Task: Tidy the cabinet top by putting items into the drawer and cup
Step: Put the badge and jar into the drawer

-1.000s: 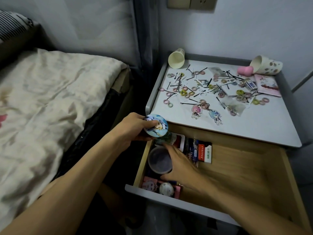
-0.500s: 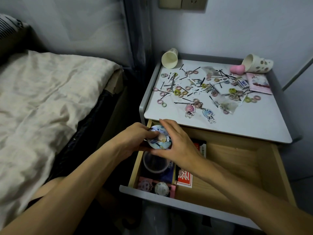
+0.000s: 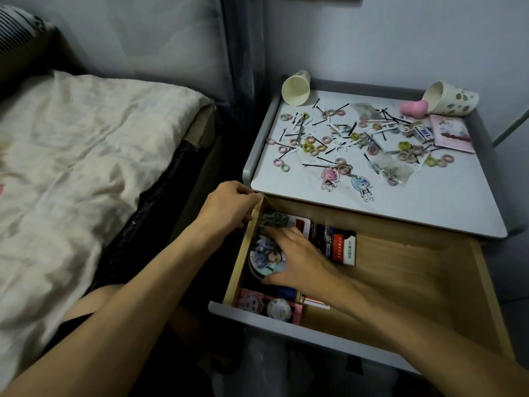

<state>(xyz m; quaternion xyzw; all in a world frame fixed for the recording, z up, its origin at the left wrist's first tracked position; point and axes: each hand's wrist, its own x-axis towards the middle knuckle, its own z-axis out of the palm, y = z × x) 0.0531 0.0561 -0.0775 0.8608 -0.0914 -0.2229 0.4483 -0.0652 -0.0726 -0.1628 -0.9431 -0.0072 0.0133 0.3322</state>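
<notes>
The right hand (image 3: 300,262) pinches the round badge (image 3: 267,257) by its rim, thumb under and fingers over, to lay it flat in the left side of the open drawer (image 3: 415,282). The left hand (image 3: 229,204) curls at the drawer's side wall, perhaps steadying it; I cannot tell whether it grips. 0.5 s earlier both hands held the badge higher; now only 1 does.

Both forearms are bare right up to the edge of the shot, skin all the way into the left hand (image 3: 229,204) and the right hand (image 3: 297,262). The right one's kinda blurry, so I can't tell finer details there. Low on the left there's a bare leg (image 3: 97,300) with the edge of a black fabric garment (image 3: 75,322) across it.
</notes>
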